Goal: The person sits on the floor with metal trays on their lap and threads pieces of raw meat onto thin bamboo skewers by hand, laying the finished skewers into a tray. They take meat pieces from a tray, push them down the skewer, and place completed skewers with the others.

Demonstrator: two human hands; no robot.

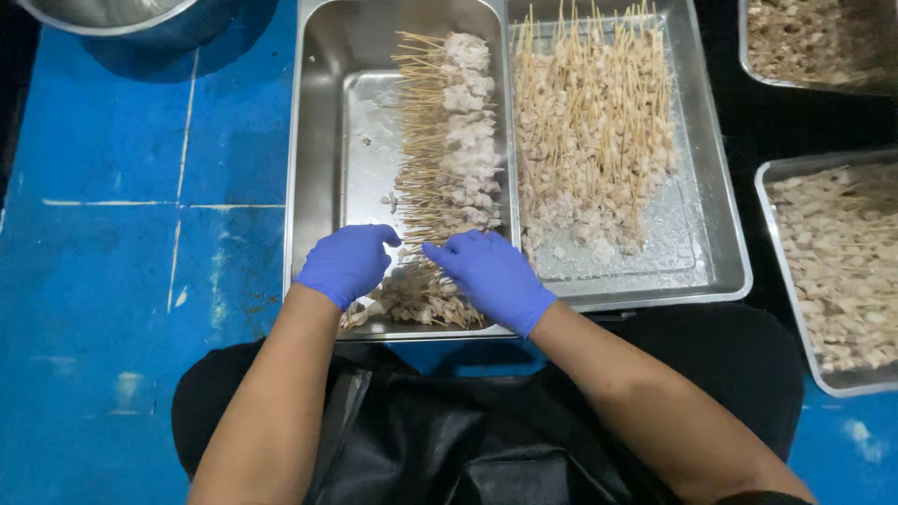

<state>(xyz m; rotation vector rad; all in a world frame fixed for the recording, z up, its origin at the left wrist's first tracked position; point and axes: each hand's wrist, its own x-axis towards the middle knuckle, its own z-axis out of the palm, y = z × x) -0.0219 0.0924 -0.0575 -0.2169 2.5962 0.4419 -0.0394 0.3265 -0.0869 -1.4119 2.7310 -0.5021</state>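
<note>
You've got a second steel tray (720, 234) of skewers beside, two meat-filled trays (781, 187) far right, round metal basin (112, 14) top-left, blue floor (112, 234).

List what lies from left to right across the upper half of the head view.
Blue floor → steel tray with a row of meat skewers → steel tray piled with skewers → steel trays of meat pieces at the right edge.

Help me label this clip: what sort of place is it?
Probably a food-prep area. Gloved left hand and right hand work over a steel tray of meat skewers; a second tray sits alongside.
</note>
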